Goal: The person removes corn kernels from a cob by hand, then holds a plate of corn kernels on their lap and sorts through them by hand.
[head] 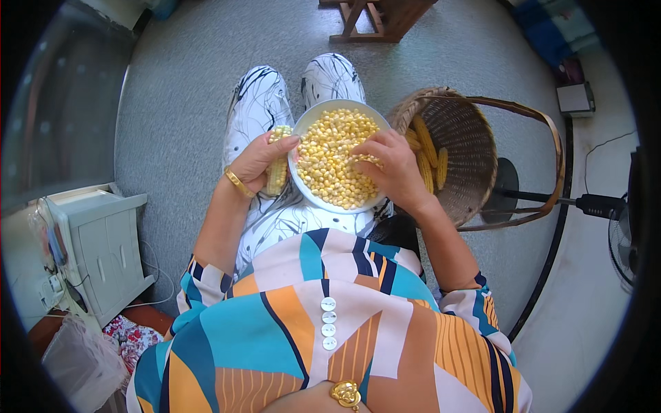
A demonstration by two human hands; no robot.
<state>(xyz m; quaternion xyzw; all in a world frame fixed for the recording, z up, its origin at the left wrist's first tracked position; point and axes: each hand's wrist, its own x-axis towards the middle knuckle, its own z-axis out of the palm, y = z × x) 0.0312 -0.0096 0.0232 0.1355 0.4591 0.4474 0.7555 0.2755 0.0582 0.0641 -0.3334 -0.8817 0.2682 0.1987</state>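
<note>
My left hand [258, 160] grips a partly stripped corn cob [278, 173], which stands lengthwise against the left side of a white bowl [341, 208]. The thumb of that hand reaches onto the bowl's rim. Loose yellow and pale corn kernels [330, 155] cover the inside of the bowl, which rests on my lap. Over the right part of the kernels is my right hand [395, 168], its thumb and fingers bent down among them. Kernels show between the thumb and the forefinger; whether any are pinched cannot be told.
A woven basket [462, 155] with a tall handle lies tilted at my right, holding several corn cobs [426, 147]. Behind it stands a pedestal fan [594, 205]. A wooden stool [382, 20] is ahead on the grey floor [175, 103]. A pale cabinet [106, 248] and a plastic bag [82, 361] are at left.
</note>
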